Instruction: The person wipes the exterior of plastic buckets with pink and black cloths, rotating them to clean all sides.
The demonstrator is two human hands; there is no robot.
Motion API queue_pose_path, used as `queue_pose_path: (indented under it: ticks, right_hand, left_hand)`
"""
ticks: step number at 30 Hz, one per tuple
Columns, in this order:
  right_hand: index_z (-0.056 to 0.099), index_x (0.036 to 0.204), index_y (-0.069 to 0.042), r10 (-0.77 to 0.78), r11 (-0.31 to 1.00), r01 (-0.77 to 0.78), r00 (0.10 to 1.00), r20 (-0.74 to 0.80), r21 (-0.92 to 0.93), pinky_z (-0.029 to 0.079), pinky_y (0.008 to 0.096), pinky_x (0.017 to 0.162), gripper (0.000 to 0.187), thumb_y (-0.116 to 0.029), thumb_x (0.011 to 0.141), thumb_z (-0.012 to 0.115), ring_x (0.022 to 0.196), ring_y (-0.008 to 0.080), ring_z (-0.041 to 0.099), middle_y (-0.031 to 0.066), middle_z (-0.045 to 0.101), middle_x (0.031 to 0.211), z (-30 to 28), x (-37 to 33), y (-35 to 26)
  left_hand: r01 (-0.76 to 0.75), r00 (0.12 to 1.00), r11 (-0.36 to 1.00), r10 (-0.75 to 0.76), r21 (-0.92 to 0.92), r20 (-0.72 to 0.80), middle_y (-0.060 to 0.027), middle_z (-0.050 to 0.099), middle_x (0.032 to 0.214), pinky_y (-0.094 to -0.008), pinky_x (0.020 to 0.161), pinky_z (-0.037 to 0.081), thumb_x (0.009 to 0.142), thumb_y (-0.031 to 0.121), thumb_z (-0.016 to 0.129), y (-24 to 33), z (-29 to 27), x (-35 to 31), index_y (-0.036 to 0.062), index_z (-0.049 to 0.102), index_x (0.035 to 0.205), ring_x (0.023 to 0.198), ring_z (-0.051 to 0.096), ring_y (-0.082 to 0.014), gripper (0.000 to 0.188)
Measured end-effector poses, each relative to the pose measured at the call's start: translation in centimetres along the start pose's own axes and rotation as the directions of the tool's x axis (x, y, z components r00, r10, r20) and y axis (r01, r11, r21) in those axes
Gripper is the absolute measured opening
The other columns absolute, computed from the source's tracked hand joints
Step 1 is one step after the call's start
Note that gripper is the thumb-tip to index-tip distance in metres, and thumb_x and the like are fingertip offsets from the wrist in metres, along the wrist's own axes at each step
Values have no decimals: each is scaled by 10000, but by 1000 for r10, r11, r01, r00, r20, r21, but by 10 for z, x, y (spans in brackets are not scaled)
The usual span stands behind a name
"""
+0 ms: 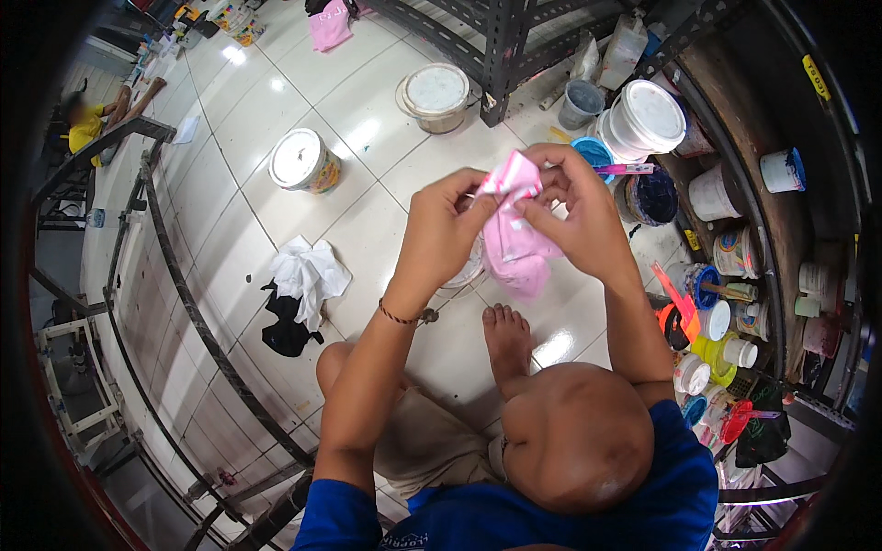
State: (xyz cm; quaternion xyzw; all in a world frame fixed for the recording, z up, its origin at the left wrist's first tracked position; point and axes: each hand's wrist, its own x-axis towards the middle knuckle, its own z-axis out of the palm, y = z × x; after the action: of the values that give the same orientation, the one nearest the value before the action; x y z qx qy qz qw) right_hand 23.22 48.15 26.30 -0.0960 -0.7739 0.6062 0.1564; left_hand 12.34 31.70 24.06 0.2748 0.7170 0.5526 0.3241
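Both of my hands are raised in front of me around a crumpled pink cloth (pixel 516 234) with white and brighter pink patches. My left hand (pixel 445 223) pinches its left edge between thumb and fingers. On the other side, my right hand (pixel 581 213) grips the upper right part, with its thumb pressed on the front. The cloth's lower end hangs loose over the floor. Behind it and my left hand, a pale round container (pixel 467 274) stands partly hidden. My bare foot (pixel 507 344) is just below the cloth.
Two lidded white tubs (pixel 299 161) (pixel 435 90) stand on the tiles ahead. White cloth (pixel 308 274) and black cloth (pixel 289 331) lie at left, near a dark metal rail (pixel 197 312). Paint pots and a shelf (pixel 781 248) crowd the right. A person in yellow (pixel 87 129) sits far left.
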Motion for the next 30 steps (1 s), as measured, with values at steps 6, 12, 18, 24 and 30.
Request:
queue_pose_path:
  ticks: [6, 12, 18, 24, 30]
  right_hand:
    - [552, 1334, -85, -258, 819, 330, 943, 212, -469, 497, 408, 904, 617, -69, 751, 753, 1045, 343, 625, 151, 620, 1219, -4, 0, -4]
    - [651, 1142, -17, -145, 897, 73, 980, -134, -436, 523, 314, 775, 346, 1, 800, 706, 865, 205, 659, 118, 690, 1037, -13, 6, 22]
    - [629, 1099, 6, -319, 904, 215, 915, -247, -369, 515, 305, 783, 279, 43, 822, 652, 885, 185, 645, 121, 673, 1089, -2, 0, 34]
    - [638, 1096, 33, 199, 911, -149, 975, -95, 383, 504, 266, 812, 212, -84, 923, 675, 971, 118, 621, 96, 657, 1110, 7, -20, 34]
    - [674, 1073, 0, 32, 935, -5, 997, 70, -353, 480, 248, 724, 248, -114, 858, 725, 876, 146, 612, 78, 611, 1056, 11, -32, 12]
  left_hand:
    - [-30, 998, 889, 0, -457, -65, -66, 676, 1021, -278, 812, 536, 941, 80, 622, 14, 7, 4, -6, 625, 1128, 878, 625, -100, 206]
    - [-166, 968, 983, 148, -74, -204, -69, 684, 996, -268, 808, 514, 958, 82, 600, -5, 2, -7, -39, 648, 1115, 884, 630, -109, 204]
    - [-45, 996, 947, 16, -319, -91, -114, 653, 1193, -292, 914, 505, 1007, 159, 554, -5, 36, -12, -85, 561, 1272, 1045, 634, -154, 361]
    - [-50, 995, 780, -17, -624, -101, -143, 601, 1283, -320, 983, 491, 1020, 223, 549, -6, 54, -16, -91, 492, 1341, 1120, 612, -174, 453]
    - [-10, 989, 543, -120, -840, -89, -97, 631, 1198, -318, 965, 499, 1021, 207, 548, -30, 60, -21, -41, 543, 1254, 1082, 616, -160, 340]
